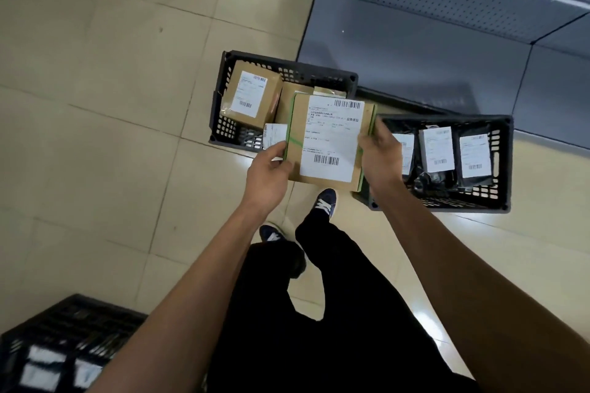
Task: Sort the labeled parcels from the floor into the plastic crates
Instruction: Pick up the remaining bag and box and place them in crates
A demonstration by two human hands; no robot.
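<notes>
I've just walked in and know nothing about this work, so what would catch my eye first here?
First, the flat cardboard parcel with its big white label, held mid-picture by the left hand and the right hand on its side edges. Behind it on the floor is a black crate holding brown boxes. To its right, a second crate holds dark labelled bags.

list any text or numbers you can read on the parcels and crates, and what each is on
"业务类型", faintly: white label on the held cardboard box, gripped by left hand and right hand.
Its barcodes and other lines: too small to read.
Label on the brown box in the left crate: blurred.
Labels on the black bags in the right crate: blurred.
</notes>
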